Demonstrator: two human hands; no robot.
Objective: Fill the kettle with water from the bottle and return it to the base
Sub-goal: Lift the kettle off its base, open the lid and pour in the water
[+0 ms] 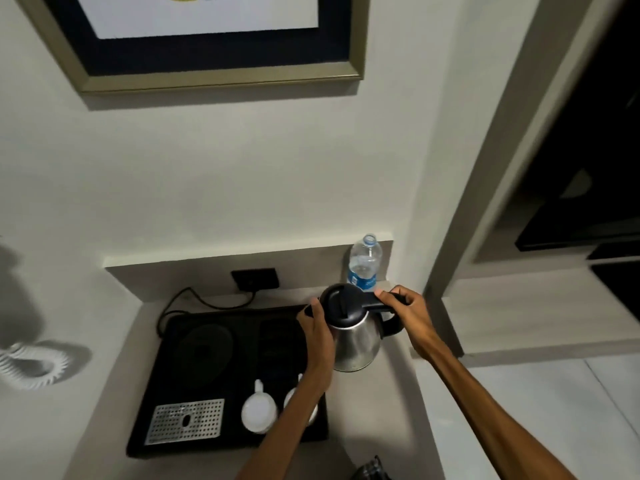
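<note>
A steel kettle with a black lid and black handle stands on the counter just right of the black tray, its lid down. My right hand grips the top of the handle. My left hand presses against the kettle's left side near the spout. The round black kettle base lies on the tray's left part with nothing on it. Behind the kettle, against the wall, a clear water bottle with a blue label stands upright, uncapped and partly filled.
The black tray holds a perforated metal drip plate and two white cups. A cord runs from the base to a wall socket. A coiled white cable hangs at left. A door frame rises at right.
</note>
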